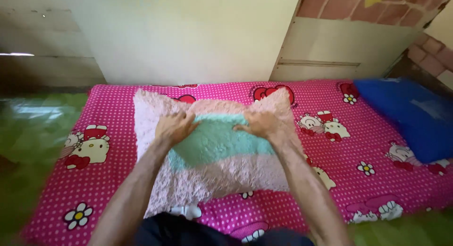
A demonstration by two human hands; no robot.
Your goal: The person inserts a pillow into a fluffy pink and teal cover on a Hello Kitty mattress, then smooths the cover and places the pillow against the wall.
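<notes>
Shaggy pink pile with a mint-green band across the middle: a plush pillow (214,166), lying flat at the centre of the mattress (118,180), on a hot-pink dotted sheet printed with cartoon cats and daisies. Left hand (173,126) planted on the upper left of the green band, fingers curled down and closed on a tuft of the fluff. Right hand (258,125) mirrored on the upper right, knuckles up, fingers likewise bunched shut on the cover. Both forearms stretched forward from the near edge of the mattress. Top corners of the pillow peaked up on either side of the hands, likely a sign of filling pushed outward.

To handle this well:
- Grip cover and filling together, not the long fibres alone, to spare the pile from pulling loose.
- Match the pull of both hands to hold the pillow square to the mattress edge.
- Work from the middle toward the peaked corners to even out the stuffing.
- Lift rather than drag across the sheet, to avoid rucking the fabric beneath.
- Lean from the hips, given so long a reach.

Off to the right, well apart, a blue cushion (410,116) at the end of the mattress. Beyond, a cream wall (188,38); on the left, glossy green floor (28,142).
</notes>
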